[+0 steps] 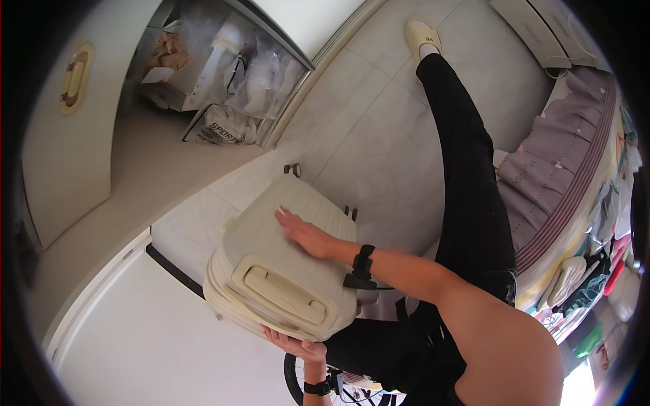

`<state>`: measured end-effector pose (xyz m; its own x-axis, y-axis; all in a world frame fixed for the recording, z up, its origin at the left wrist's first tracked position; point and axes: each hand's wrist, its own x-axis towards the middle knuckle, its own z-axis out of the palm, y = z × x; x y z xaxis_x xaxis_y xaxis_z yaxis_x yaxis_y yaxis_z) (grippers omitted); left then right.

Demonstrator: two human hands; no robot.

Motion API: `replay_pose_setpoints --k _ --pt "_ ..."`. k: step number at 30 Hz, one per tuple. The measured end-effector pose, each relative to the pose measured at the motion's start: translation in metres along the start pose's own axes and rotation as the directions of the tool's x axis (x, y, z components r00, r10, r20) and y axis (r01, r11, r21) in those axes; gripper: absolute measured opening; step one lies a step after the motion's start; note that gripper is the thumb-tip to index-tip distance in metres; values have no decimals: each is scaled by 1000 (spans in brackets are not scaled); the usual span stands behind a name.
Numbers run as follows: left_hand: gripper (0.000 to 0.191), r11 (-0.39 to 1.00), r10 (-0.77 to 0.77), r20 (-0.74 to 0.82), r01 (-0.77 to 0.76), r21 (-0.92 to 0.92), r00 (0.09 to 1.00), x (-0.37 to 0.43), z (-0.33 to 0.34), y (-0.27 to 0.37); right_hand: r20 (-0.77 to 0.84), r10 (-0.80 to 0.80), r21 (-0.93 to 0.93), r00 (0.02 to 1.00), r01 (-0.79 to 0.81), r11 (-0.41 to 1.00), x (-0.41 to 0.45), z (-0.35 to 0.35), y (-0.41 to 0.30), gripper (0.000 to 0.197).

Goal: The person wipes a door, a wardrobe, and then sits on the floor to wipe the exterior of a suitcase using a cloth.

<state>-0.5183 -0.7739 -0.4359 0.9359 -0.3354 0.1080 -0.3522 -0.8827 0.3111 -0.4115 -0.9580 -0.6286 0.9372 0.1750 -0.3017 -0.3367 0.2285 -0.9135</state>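
Observation:
A cream hard-shell suitcase [292,218] is tilted in front of me, its ribbed broad side facing up and its small wheels pointing away. My right hand [307,236] lies flat on that side with the fingers spread, slightly blurred. At the near end, my left hand [297,347] holds the suitcase's edge from below, close to a moulded carry handle [284,294]. Part of the left fingers is hidden by the shell. Each wrist wears a black strap with a small device.
An open cabinet [203,157] at the upper left holds plastic bags and a box. A bed with a ruffled mauve skirt [548,157] stands at the right, clothes on top. A spoked wheel [292,378] is below. My slippered foot [424,38] rests on the tiled floor.

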Motion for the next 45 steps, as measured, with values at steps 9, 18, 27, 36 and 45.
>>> replay_pose_setpoints --k 9,18,27,36,45 --pt "65 999 13 -6 -13 -39 1000 2 -4 0 -96 702 -58 706 -708 704 -47 -34 120 61" --pt "64 1000 -9 -5 9 14 1000 -7 -10 -13 -3 128 -37 992 -128 991 -81 26 35 59" --pt "63 1000 11 37 -11 -1 999 -1 -13 -13 47 704 155 709 -701 696 -112 -2 135 59" --pt "66 998 60 -98 -62 -14 993 10 -11 3 95 316 193 944 -328 925 -168 41 -6 60" --pt "60 997 66 -151 -70 -16 986 4 -13 9 38 125 71 991 -127 989 -205 59 1 64"
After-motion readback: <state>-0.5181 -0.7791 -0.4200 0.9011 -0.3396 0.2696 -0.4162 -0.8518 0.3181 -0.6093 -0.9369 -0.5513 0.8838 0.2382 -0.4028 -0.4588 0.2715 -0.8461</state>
